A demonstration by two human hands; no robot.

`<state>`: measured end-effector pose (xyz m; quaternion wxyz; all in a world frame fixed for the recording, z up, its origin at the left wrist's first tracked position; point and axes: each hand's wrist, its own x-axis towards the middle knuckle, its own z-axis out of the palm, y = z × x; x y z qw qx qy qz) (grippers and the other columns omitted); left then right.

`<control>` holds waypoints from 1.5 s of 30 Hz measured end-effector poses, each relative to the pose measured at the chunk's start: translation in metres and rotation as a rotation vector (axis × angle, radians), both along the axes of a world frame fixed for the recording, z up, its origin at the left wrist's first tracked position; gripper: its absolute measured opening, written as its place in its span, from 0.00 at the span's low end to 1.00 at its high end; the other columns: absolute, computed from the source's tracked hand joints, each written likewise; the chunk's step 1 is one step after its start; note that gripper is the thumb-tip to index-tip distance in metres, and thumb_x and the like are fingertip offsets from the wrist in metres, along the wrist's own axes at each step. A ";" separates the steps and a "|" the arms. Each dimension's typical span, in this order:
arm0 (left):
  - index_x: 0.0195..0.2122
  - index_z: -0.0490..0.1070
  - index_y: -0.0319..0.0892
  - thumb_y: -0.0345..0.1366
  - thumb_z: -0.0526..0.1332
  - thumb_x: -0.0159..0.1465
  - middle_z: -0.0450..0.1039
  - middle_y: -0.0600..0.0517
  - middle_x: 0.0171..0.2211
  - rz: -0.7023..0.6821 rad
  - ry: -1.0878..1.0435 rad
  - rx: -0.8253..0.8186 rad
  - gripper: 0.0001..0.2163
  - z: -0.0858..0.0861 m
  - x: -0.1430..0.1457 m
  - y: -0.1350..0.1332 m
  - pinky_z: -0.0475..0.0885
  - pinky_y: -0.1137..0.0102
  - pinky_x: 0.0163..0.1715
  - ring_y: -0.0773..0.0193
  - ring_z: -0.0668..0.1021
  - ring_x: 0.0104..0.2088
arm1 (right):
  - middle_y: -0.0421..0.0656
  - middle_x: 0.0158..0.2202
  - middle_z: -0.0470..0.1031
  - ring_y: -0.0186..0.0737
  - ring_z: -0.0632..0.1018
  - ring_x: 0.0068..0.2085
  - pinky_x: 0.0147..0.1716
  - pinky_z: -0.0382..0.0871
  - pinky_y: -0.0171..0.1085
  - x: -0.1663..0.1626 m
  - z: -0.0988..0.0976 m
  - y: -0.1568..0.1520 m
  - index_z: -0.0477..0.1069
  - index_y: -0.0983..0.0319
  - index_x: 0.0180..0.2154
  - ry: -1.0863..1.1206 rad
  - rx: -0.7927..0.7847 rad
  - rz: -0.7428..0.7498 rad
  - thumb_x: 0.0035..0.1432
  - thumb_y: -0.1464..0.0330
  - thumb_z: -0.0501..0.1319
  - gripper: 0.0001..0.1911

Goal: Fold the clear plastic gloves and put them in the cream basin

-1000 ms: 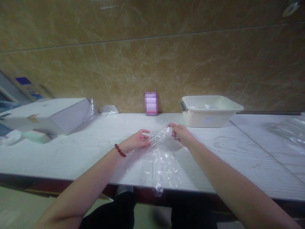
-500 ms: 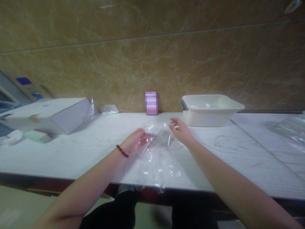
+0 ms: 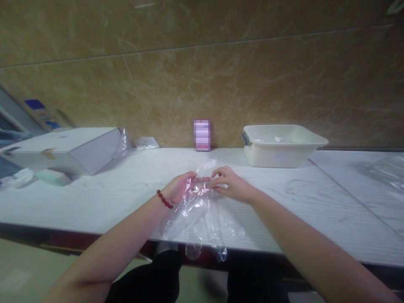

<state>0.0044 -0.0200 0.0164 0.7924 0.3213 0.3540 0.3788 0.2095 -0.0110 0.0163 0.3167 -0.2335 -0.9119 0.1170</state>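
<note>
A crumpled, clear plastic glove lies at the table's front, its rounded finger-like ends hanging over the edge. My left hand, with a dark red bead bracelet on the wrist, holds its upper part, the fingers behind or inside the film; which of these I cannot tell. Facing it from the right, my right hand is curled, its fingertips pinching the film close to the left fingertips. The film's top edge rises a little above both hands.
A cream plastic tub with a grey handle stands at the back right. A phone with a blurred screen leans on the wall. At left are a white box and a pale green block. More clear plastic lies far right.
My right hand has moved left and down to the film, its fingers now closing on it beside my left hand. The film is more gathered, its lower ends hanging slightly further over the edge.
</note>
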 end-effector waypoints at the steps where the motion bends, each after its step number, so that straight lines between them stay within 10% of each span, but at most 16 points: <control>1: 0.25 0.64 0.38 0.33 0.54 0.55 0.71 0.45 0.38 0.018 -0.017 0.004 0.05 0.000 0.000 0.000 0.67 0.62 0.39 0.56 0.74 0.38 | 0.42 0.37 0.64 0.37 0.64 0.42 0.44 0.57 0.41 0.000 0.000 0.000 0.70 0.57 0.32 0.004 0.006 -0.007 0.49 0.71 0.56 0.07; 16: 0.19 0.62 0.37 0.30 0.49 0.51 0.68 0.44 0.43 0.200 -0.265 0.091 0.07 0.012 -0.015 0.001 0.62 0.51 0.42 0.49 0.70 0.44 | 0.41 0.23 0.65 0.35 0.67 0.30 0.35 0.58 0.38 0.018 -0.006 0.026 0.58 0.62 0.15 0.379 -0.137 -0.303 0.50 0.71 0.46 0.15; 26: 0.25 0.63 0.38 0.32 0.52 0.53 0.70 0.44 0.40 -0.014 -0.210 0.012 0.04 0.020 -0.006 -0.006 0.63 0.52 0.40 0.48 0.70 0.44 | 0.46 0.37 0.71 0.36 0.71 0.36 0.23 0.62 0.31 0.006 0.014 0.012 0.62 0.62 0.42 0.568 -0.719 -0.220 0.48 0.58 0.55 0.20; 35: 0.28 0.67 0.38 0.34 0.58 0.52 0.70 0.45 0.40 -0.125 0.299 0.314 0.05 0.040 -0.016 0.011 0.64 0.74 0.27 0.63 0.73 0.35 | 0.43 0.27 0.73 0.33 0.74 0.27 0.11 0.51 0.24 0.013 0.035 0.018 0.63 0.63 0.28 0.440 -0.820 -0.410 0.49 0.64 0.55 0.08; 45: 0.30 0.68 0.39 0.35 0.61 0.50 0.69 0.49 0.36 0.002 0.716 0.391 0.08 0.072 -0.020 0.067 0.62 0.77 0.25 0.68 0.72 0.33 | 0.45 0.29 0.71 0.30 0.74 0.25 0.22 0.68 0.28 0.001 0.067 0.064 0.60 0.65 0.26 0.393 -0.995 -0.438 0.52 0.73 0.54 0.04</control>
